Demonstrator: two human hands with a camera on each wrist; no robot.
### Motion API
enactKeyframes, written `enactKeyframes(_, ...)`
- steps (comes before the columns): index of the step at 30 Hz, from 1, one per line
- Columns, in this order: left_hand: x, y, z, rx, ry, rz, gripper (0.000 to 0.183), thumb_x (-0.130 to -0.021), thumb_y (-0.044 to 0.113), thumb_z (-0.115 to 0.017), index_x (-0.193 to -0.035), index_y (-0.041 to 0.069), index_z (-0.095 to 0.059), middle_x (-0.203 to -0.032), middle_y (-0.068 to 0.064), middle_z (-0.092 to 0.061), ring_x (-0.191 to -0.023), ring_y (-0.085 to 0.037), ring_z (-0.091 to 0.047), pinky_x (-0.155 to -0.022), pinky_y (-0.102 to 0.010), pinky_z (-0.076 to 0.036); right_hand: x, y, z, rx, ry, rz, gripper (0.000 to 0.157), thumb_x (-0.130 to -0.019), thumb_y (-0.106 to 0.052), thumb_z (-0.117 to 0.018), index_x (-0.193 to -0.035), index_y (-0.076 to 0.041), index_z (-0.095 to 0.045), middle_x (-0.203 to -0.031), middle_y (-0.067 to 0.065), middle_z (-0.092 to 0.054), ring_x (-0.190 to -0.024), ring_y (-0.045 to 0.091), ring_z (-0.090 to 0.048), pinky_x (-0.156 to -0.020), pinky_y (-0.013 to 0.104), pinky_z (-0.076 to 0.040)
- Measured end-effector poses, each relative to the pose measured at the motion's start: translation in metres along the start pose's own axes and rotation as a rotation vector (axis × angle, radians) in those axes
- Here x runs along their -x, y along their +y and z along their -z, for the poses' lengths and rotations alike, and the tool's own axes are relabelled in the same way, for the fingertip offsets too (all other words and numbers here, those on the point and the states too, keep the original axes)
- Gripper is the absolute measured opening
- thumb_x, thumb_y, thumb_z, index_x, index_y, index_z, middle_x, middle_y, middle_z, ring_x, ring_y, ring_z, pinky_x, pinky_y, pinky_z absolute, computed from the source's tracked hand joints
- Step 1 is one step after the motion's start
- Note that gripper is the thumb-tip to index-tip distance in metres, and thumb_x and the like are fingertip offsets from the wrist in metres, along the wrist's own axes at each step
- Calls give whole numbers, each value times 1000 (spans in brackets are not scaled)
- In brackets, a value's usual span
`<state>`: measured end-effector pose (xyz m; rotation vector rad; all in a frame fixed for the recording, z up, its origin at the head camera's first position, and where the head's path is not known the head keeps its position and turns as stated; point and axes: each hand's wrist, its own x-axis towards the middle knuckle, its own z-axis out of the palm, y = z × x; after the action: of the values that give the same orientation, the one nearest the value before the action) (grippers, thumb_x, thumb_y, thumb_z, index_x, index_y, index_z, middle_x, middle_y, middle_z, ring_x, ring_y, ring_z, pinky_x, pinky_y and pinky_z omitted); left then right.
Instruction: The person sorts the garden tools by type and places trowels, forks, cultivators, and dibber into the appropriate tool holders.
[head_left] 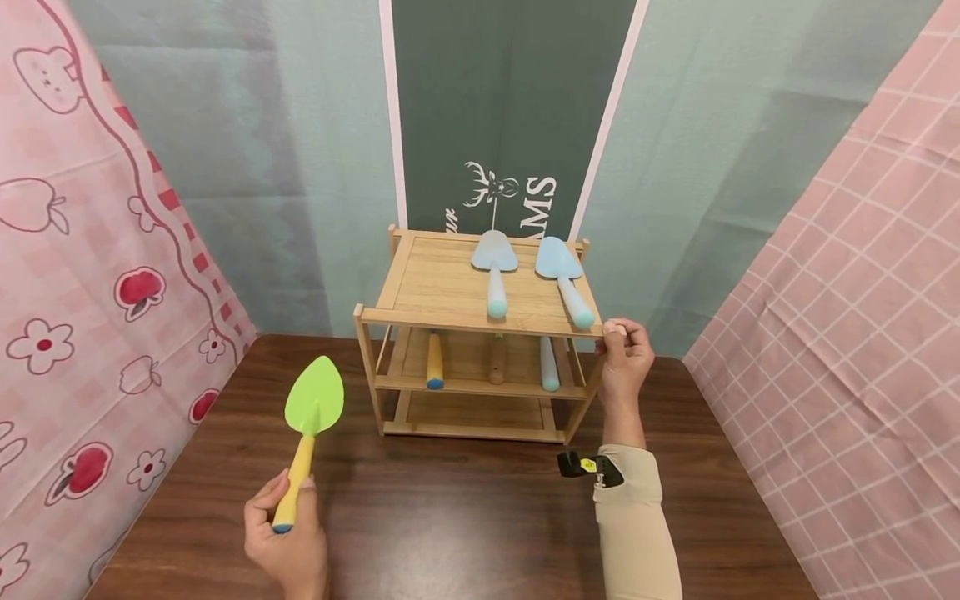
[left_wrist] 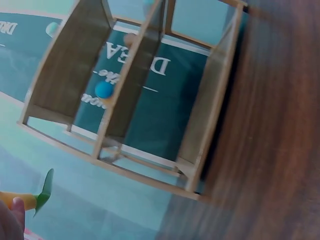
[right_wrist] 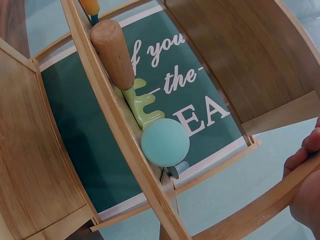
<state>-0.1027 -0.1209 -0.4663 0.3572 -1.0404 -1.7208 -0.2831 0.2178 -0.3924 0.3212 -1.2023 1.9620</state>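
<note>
My left hand (head_left: 288, 533) grips the yellow handle of a garden trowel (head_left: 315, 400) with a lime-green blade, held up to the left of a wooden three-tier rack (head_left: 450, 317). The same trowel (left_wrist: 44, 192) shows at the lower left of the left wrist view. My right hand (head_left: 626, 358) pinches the front right corner post of the rack near its top. On the top shelf lie a pale trowel (head_left: 495, 267) and a light-blue trowel (head_left: 562, 279), handles toward me.
The middle shelf bears a yellow handle (head_left: 435, 362), a wooden-handled green hand rake (right_wrist: 142, 107) and a pale handle with a mint end (right_wrist: 165, 142). A brown wood table (head_left: 450, 517) carries the rack. Patterned pink cloth (head_left: 847, 275) hangs at the sides, green cloth (head_left: 322, 192) behind.
</note>
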Motion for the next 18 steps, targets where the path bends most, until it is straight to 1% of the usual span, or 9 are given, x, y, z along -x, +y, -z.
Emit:
enactKeyframes(3,0,3,-7,80,-27,-20,18,-68,-25,-58,-83,-15,-55,-95,-18,-61,-85,-21,-62,-70,-20,-50,0,-1,0,3,-1,1,6,-85,6,-57,-82,2,-60,-67,4,-55,-53,12,-50,-51,21,-41)
enactKeyframes(7,0,10,-16,118,-56,-34,17,-69,-26,-56,-82,-16,-53,-95,-22,-58,-85,-23,-62,-70,-24,-51,0,-2,0,-4,0,0,1,-85,7,-57,-84,7,-58,-67,4,-54,-53,12,-50,-51,21,-41)
enactKeyframes(10,0,14,-23,115,-59,-41,16,-69,-26,-55,-82,-17,-52,-96,-23,-56,-86,-24,-62,-71,-27,-51,0,-1,-1,-6,1,-3,3,-85,7,-57,-84,10,-56,-66,3,-54,-53,12,-49,-50,21,-40)
enactKeyframes(12,0,15,-26,156,-64,-48,17,-69,-27,-54,-83,-18,-51,-96,-24,-55,-88,-25,-61,-72,-28,-51,0,-1,-1,1,2,-12,3,-86,7,-55,-83,8,-57,-66,3,-53,-52,12,-48,-50,21,-40)
enactKeyframes(18,-1,18,-38,232,-92,-78,20,-70,-27,-54,-86,-16,-52,-99,-24,-53,-88,-28,-60,-72,-30,-50,-1,-1,-2,38,40,-54,12,-85,7,-55,-79,-3,-60,-64,2,-51,-51,11,-48,-49,21,-40)
